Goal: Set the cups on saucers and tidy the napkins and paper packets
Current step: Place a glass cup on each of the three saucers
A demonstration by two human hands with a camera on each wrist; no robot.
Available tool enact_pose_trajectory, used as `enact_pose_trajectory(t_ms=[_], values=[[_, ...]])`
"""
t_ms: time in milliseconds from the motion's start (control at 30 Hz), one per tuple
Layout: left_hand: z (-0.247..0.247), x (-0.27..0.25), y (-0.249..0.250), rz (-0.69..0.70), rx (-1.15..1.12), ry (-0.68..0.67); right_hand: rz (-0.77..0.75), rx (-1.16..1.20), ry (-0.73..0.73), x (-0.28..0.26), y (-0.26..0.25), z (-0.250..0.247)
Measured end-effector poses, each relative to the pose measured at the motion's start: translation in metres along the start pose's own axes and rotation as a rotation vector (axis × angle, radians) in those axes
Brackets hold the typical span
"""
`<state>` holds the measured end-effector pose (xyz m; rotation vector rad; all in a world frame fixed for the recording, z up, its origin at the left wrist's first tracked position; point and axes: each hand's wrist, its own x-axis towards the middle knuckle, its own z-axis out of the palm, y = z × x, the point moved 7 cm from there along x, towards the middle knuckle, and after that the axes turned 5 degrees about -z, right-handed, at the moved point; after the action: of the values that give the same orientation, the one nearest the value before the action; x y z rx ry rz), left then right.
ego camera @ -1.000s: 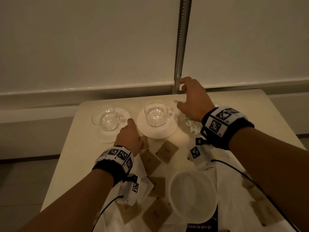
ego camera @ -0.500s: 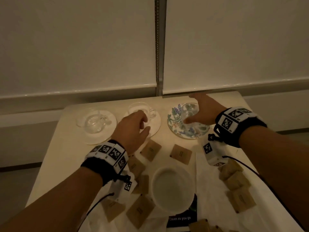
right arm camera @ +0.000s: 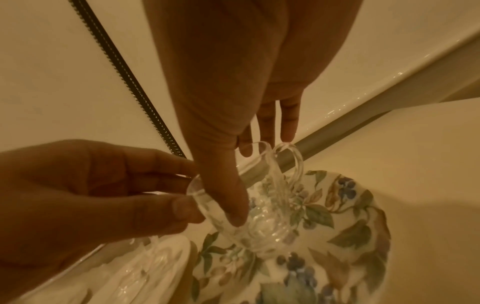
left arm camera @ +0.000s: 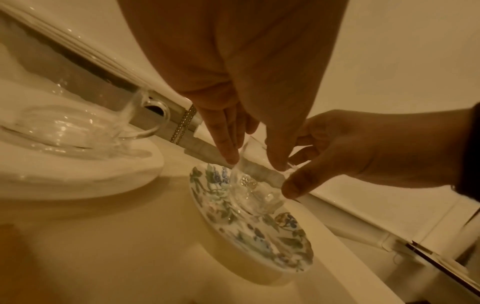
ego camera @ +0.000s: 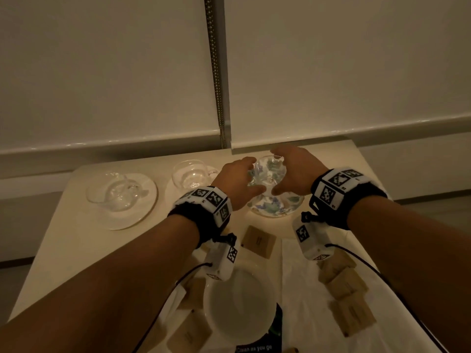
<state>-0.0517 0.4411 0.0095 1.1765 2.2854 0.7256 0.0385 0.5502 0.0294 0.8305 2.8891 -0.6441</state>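
Note:
A clear glass cup [ego camera: 269, 171] stands on the floral saucer [ego camera: 275, 207] at the table's back right. My left hand [ego camera: 246, 178] pinches its left rim between fingers and thumb. My right hand [ego camera: 286, 171] holds its right side, thumb on the wall and fingers by the handle. The left wrist view shows the left hand [left arm camera: 254, 160] at the rim of the cup [left arm camera: 249, 191]. In the right wrist view the right hand [right arm camera: 259, 174] spans the cup [right arm camera: 262, 224]. Two more glass cups [ego camera: 119, 192] [ego camera: 191, 177] sit on white saucers. Brown paper packets [ego camera: 258, 240] and a white napkin [ego camera: 300, 289] lie nearer me.
A white bowl [ego camera: 239, 301] stands near the front edge between my forearms. More brown packets [ego camera: 344, 284] are heaped on the napkin at the right. A window blind with a bead chain [ego camera: 216, 72] hangs just behind the table [ego camera: 76, 238].
My left hand has left the middle cup and moved right to the cup on the floral saucer. My right hand has stayed on that cup, and my view has swung right.

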Motion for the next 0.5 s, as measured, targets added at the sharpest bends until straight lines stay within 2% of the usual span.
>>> enact_pose_trajectory(t_ms=[500], values=[[0.009,0.017,0.006,-0.015,0.013,0.028,-0.007,0.011,-0.037,0.008,0.004,-0.004]])
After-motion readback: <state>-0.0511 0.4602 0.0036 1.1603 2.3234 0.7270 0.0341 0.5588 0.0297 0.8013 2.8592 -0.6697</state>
